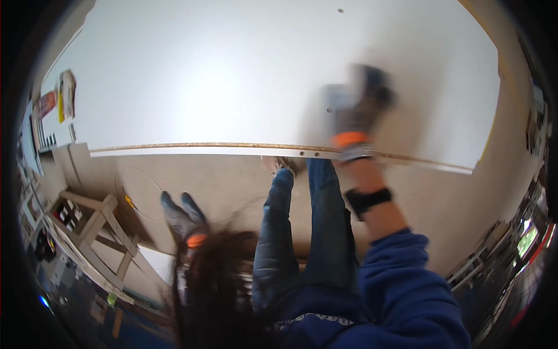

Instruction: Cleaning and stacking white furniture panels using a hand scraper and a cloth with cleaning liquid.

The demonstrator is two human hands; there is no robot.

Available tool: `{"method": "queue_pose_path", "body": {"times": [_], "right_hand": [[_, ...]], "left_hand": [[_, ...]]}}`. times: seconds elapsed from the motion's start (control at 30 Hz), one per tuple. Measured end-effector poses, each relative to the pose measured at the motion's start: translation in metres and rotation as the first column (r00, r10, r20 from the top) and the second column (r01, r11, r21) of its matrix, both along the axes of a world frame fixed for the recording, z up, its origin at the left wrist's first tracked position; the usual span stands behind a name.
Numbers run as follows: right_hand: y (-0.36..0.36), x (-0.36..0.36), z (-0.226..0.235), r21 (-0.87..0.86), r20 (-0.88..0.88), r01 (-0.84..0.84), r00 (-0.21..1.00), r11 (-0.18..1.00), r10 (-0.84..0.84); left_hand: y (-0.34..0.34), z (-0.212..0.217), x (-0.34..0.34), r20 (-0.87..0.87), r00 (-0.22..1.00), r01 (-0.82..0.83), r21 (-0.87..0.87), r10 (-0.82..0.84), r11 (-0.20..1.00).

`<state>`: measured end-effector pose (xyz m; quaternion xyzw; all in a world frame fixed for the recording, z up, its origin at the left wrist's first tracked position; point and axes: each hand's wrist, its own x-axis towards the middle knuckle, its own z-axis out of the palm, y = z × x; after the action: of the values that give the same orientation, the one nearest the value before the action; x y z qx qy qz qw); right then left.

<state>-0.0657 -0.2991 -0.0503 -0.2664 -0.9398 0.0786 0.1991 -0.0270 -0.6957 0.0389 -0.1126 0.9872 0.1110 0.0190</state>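
Note:
A large white board (203,87) lies before me, with a raw particle-board strip along its near edge and a few small dark holes. My right hand (366,102), in a grey glove with dark fingertips and an orange cuff, is over the right part of this board. Motion smears its fingers, and a blurred pale grey shape beside them is too unclear to name. Away from the board, at the lower left, my left hand (183,215) wears a matching glove. Its fingers stretch out and apart, with nothing visible in them. Loose hair partly covers the left arm.
A wooden frame (93,218) stands on the left, near a thin looped cord and a small yellow-and-black item (131,202). A pale rolled item (67,93) and a reddish packet (46,104) lie at the board's left end. My legs are below the near edge.

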Motion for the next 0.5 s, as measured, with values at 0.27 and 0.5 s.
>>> {"method": "queue_pose_path", "body": {"times": [0.27, 0.5], "right_hand": [[-0.113, -0.012, 0.038, -0.526, 0.073, -0.490, 0.788, 0.695, 0.611], [0.147, 0.144, 0.041, 0.119, 0.384, 0.506, 0.770, 0.854, -0.510]], "left_hand": [[0.097, 0.018, -0.020, -0.003, 0.974, 0.221, 0.226, -0.226, 0.949], [0.125, -0.024, -0.065, -0.218, 0.891, 0.437, 0.172, -0.398, 0.883]]}}
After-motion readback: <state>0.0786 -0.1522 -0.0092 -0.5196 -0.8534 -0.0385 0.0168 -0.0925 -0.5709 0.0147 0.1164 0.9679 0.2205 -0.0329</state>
